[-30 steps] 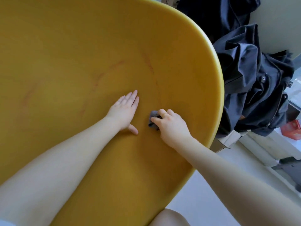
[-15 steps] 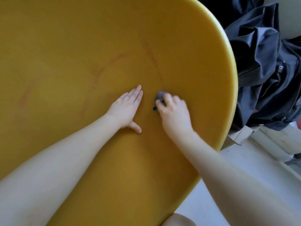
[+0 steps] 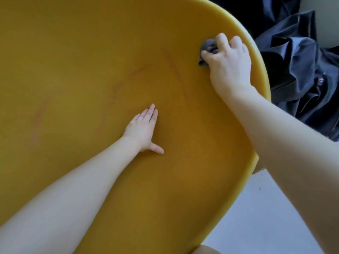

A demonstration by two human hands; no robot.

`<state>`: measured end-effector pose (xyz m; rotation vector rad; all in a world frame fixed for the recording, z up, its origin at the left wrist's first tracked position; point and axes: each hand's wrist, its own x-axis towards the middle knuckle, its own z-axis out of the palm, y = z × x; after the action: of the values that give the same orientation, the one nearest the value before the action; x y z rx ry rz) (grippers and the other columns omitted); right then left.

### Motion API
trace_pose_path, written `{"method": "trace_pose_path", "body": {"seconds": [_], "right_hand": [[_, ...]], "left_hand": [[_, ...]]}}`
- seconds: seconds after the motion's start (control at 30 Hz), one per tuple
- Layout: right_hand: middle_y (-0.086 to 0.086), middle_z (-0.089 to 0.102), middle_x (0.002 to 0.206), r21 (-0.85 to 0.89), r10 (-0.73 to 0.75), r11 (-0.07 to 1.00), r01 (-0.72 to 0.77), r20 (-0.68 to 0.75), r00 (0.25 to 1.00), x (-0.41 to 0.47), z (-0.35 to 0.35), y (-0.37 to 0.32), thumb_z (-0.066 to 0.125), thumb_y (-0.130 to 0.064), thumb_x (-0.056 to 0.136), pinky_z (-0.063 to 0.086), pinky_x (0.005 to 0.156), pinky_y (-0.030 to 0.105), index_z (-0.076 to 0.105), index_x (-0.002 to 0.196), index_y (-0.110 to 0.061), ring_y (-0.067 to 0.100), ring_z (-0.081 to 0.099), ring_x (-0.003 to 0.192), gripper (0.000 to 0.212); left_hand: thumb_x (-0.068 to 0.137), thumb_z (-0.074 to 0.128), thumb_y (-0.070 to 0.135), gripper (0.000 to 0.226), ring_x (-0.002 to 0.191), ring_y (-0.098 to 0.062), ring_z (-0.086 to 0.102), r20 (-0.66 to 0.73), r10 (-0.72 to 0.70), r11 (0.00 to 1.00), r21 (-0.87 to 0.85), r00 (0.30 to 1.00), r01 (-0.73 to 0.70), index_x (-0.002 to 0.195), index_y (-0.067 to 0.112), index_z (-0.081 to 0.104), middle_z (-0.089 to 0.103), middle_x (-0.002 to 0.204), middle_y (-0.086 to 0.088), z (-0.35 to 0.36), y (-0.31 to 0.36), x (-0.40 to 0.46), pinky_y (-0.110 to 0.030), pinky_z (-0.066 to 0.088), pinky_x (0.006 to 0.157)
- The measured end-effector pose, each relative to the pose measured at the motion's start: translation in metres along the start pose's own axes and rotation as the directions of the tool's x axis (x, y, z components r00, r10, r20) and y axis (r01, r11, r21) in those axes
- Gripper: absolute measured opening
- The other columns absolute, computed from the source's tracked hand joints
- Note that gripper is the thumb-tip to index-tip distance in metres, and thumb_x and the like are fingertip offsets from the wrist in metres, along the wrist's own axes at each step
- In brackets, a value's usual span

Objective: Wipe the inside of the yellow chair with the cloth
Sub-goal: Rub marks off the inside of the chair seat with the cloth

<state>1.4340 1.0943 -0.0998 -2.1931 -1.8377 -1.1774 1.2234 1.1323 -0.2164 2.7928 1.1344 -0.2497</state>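
Observation:
The yellow chair (image 3: 91, 52) fills most of the view, its curved shell facing me with faint reddish streaks across the inside. My right hand (image 3: 229, 61) is closed on a small grey cloth (image 3: 207, 47) and presses it against the inner wall just inside the upper right rim. Only a bunched bit of the cloth shows past my fingers. My left hand (image 3: 144, 128) lies flat on the middle of the shell, fingers together, thumb out, holding nothing.
Dark blue clothing (image 3: 302, 74) is heaped just beyond the chair's right rim. A pale floor (image 3: 256, 217) shows at the lower right. My knee (image 3: 205, 250) pokes in at the bottom edge.
My right hand has slid the cloth from beside my left hand up and to the right, to the chair's rim. My left hand has stayed flat in place.

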Motion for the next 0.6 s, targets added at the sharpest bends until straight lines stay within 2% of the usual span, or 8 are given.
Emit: {"method": "trace_pose_path", "body": {"seconds": [0.07, 0.1, 0.17, 0.23, 0.33, 0.4, 0.5, 0.6], "right_hand": [[0.019, 0.062, 0.095, 0.032, 0.120, 0.992, -0.120, -0.016, 0.993, -0.001, 0.011, -0.016, 0.050, -0.008, 0.085, 0.041, 0.061, 0.033, 0.069, 0.091, -0.006, 0.033, 0.057, 0.073, 0.020], [0.017, 0.064, 0.090, 0.051, 0.128, 0.991, -0.127, -0.019, 0.992, -0.009, 0.018, -0.029, 0.051, -0.008, 0.080, 0.040, 0.056, 0.029, 0.070, 0.087, -0.008, 0.030, 0.057, 0.067, 0.020], [0.015, 0.064, 0.084, 0.150, 0.106, 0.984, -0.098, -0.047, 0.993, -0.036, 0.033, -0.062, 0.048, -0.008, 0.074, 0.037, 0.049, 0.027, 0.071, 0.083, -0.009, 0.027, 0.054, 0.059, 0.025], [0.015, 0.063, 0.082, 0.282, 0.074, 0.956, -0.074, 0.011, 0.997, -0.073, 0.036, -0.100, 0.042, -0.011, 0.071, 0.037, 0.049, 0.027, 0.072, 0.084, -0.008, 0.028, 0.053, 0.058, 0.032], [0.013, 0.063, 0.082, 0.382, -0.001, 0.923, -0.053, 0.139, 0.990, -0.108, 0.031, -0.132, 0.055, -0.011, 0.064, 0.041, 0.051, 0.026, 0.072, 0.083, -0.010, 0.027, 0.053, 0.059, 0.025], [0.010, 0.063, 0.081, 0.357, -0.076, 0.934, 0.032, 0.111, 0.991, -0.105, 0.032, -0.128, 0.061, -0.015, 0.064, 0.040, 0.052, 0.025, 0.073, 0.080, -0.015, 0.026, 0.053, 0.059, 0.020], [0.006, 0.063, 0.078, 0.264, -0.103, 0.960, 0.096, 0.013, 0.995, -0.083, 0.034, -0.099, 0.041, -0.020, 0.075, 0.038, 0.051, 0.025, 0.074, 0.079, -0.020, 0.025, 0.054, 0.060, 0.033], [0.009, 0.062, 0.081, 0.086, -0.068, 0.993, 0.076, -0.101, 0.993, -0.048, 0.031, -0.056, 0.040, -0.013, 0.075, 0.037, 0.052, 0.028, 0.073, 0.087, -0.018, 0.026, 0.054, 0.062, 0.035]], "left_hand": [[0.061, 0.067, 0.070, 0.133, 0.145, -0.022, -0.005, -0.001, -0.008, 1.000, -0.004, 1.000, 0.008, 0.148, 0.008, -0.012, -0.022, 0.155, -0.008, 0.002, 0.000, 0.004, -0.033, 0.004, 0.117], [0.060, 0.067, 0.070, 0.133, 0.145, -0.022, -0.005, -0.007, -0.009, 1.000, -0.012, 1.000, 0.008, 0.148, 0.008, -0.012, -0.022, 0.155, -0.008, 0.003, 0.000, 0.005, -0.033, 0.004, 0.117], [0.060, 0.067, 0.070, 0.134, 0.145, -0.021, -0.006, -0.023, -0.007, 1.000, -0.030, 1.000, 0.007, 0.148, 0.008, -0.012, -0.021, 0.155, -0.007, 0.005, 0.000, 0.007, -0.032, 0.003, 0.116], [0.060, 0.068, 0.069, 0.133, 0.145, -0.019, -0.006, -0.030, -0.004, 0.999, -0.047, 1.000, 0.003, 0.148, 0.008, -0.011, -0.021, 0.155, -0.006, 0.006, -0.002, 0.006, -0.031, 0.002, 0.116], [0.062, 0.070, 0.065, 0.132, 0.145, -0.019, -0.008, -0.017, -0.006, 0.998, -0.067, 1.000, 0.005, 0.148, 0.008, -0.011, -0.023, 0.154, -0.006, 0.006, -0.002, 0.005, -0.030, 0.000, 0.116], [0.063, 0.070, 0.065, 0.131, 0.145, -0.019, -0.008, -0.007, -0.006, 0.998, -0.066, 1.000, 0.006, 0.148, 0.008, -0.011, -0.023, 0.154, -0.006, 0.004, -0.001, 0.005, -0.030, 0.000, 0.116], [0.063, 0.068, 0.067, 0.130, 0.145, -0.020, -0.007, 0.009, 0.006, 0.999, -0.041, 1.000, -0.005, 0.148, 0.009, -0.011, -0.022, 0.155, -0.007, 0.000, -0.003, 0.003, -0.031, 0.001, 0.116], [0.068, 0.066, 0.065, 0.122, 0.145, -0.022, 0.002, 0.019, 0.042, 0.999, 0.021, 0.999, -0.043, 0.149, 0.010, -0.006, -0.017, 0.156, -0.007, -0.008, -0.007, 0.003, -0.032, 0.007, 0.117]]}}
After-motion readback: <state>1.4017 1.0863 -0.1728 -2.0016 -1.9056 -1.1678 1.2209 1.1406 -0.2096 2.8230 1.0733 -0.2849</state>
